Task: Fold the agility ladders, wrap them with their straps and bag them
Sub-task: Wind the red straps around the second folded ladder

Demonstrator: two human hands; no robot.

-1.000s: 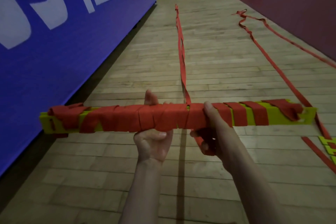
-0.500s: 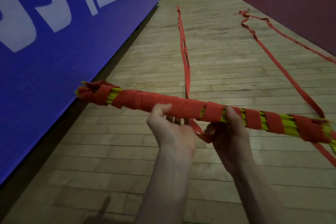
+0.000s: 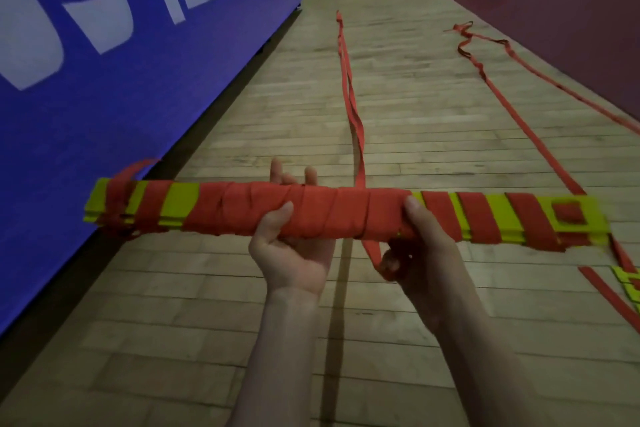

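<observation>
— Where's the ladder bundle (image 3: 311,215) just now?

— Off the floor, held level across the body by both hands. It's a stack of yellow-green rungs (image 3: 180,199) bound with red strap; the winding is dense in the middle and opens into separate bands toward each end.

— How does the left hand (image 3: 292,250) hold it?

— From beneath, palm up. Its grip is wrapped round the bundle: thumb on the near face, fingertips (image 3: 277,170) showing above the far edge.

— And the right hand (image 3: 420,246)?

— Just to the right of the left one. Its thumb presses the near face of the bundle, and the lower fingers are curled tight on a loop of red strap (image 3: 375,253) hanging under it.

— Where does the loose strap go?

— The strap tail (image 3: 356,125) rises off the top of the bundle between the two grips and runs far ahead along the wooden floor (image 3: 415,121).

— Anything else nearby?

— A second strap (image 3: 519,114) trails away to the right of the right grip. More yellow rungs (image 3: 628,284) lie on the floor below the bundle's right end. A blue banner (image 3: 121,62) stands left of the left grip.
</observation>
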